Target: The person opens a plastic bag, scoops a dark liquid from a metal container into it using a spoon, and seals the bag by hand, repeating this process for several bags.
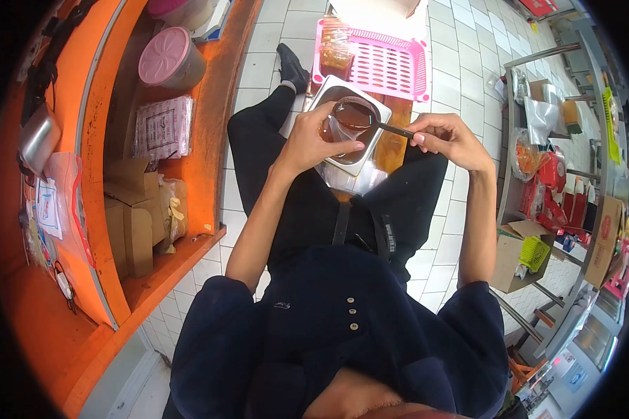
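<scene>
My right hand (444,140) is closed around the dark handle of a ladle (393,129). The ladle's bowl, with reddish-brown liquid (353,115) in it, is over a rectangular metal container (379,105). Curled beside the bowl, my left hand (312,142) grips what looks like a clear plastic bag (340,131), its thumb stretched toward the handle. The bag's edges are hard to make out. Part of the container's inside is hidden by my left hand and the ladle.
A pink plastic basket (391,63) with filled clear bags (337,49) stands beyond the container. At left, an orange shelf (210,167) holds a pink-lidded tub (168,59) and a cardboard box (134,209). A metal rack (573,52) with goods is at right.
</scene>
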`<state>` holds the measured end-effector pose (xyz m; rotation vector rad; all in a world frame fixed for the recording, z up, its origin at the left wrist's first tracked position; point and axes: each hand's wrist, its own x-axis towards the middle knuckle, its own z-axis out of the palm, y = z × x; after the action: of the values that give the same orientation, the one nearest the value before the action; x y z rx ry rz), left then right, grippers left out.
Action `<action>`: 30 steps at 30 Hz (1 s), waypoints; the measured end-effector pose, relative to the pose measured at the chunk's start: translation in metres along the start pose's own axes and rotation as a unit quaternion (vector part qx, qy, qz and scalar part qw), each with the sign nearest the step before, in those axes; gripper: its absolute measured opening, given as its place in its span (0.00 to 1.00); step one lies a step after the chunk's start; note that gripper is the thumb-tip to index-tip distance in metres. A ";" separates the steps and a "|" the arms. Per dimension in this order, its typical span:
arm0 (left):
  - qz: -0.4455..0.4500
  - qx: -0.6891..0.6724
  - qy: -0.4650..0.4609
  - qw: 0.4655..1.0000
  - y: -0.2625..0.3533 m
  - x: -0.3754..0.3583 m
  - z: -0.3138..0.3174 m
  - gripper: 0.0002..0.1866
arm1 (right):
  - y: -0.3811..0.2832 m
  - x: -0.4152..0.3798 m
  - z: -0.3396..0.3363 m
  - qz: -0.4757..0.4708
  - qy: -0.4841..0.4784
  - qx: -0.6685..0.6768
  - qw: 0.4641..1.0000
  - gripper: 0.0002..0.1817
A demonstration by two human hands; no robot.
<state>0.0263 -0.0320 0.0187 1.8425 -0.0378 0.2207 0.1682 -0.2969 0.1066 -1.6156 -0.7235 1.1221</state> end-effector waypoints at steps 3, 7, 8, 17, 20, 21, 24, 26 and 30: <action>-0.006 -0.010 0.002 1.000 0.001 0.000 0.001 0.35 | 0.003 0.001 0.002 -0.019 0.024 0.006 1.000 0.10; 0.016 -0.004 0.019 1.000 -0.003 0.001 0.002 0.36 | 0.009 0.001 0.000 -0.030 0.018 0.003 0.999 0.09; 0.016 -0.004 0.019 1.000 -0.004 0.000 0.002 0.36 | 0.011 0.001 0.000 -0.035 0.018 0.010 0.999 0.09; 0.011 -0.005 0.015 1.000 0.002 0.000 0.002 0.32 | 0.011 0.002 0.001 -0.027 0.020 -0.005 0.999 0.10; 0.003 -0.006 0.015 1.000 0.009 0.001 0.001 0.29 | 0.006 0.001 0.000 -0.042 0.021 -0.003 0.999 0.10; 0.005 -0.004 0.013 1.000 0.010 0.002 0.001 0.29 | 0.002 0.000 -0.001 -0.042 0.018 -0.004 0.999 0.10; -0.006 0.001 0.008 1.000 0.015 0.002 0.000 0.28 | -0.008 -0.002 -0.003 -0.037 0.015 -0.021 0.999 0.12; -0.018 0.002 0.006 1.000 0.015 0.001 0.000 0.28 | -0.012 -0.004 -0.004 -0.034 0.028 -0.047 0.998 0.12; 0.018 -0.005 0.017 1.000 0.005 0.002 0.003 0.32 | 0.003 -0.001 -0.004 -0.005 0.024 -0.039 0.999 0.12</action>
<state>0.0278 -0.0360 0.0231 1.8294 -0.0478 0.2755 0.1713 -0.3006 0.1046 -1.6969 -0.7511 1.0558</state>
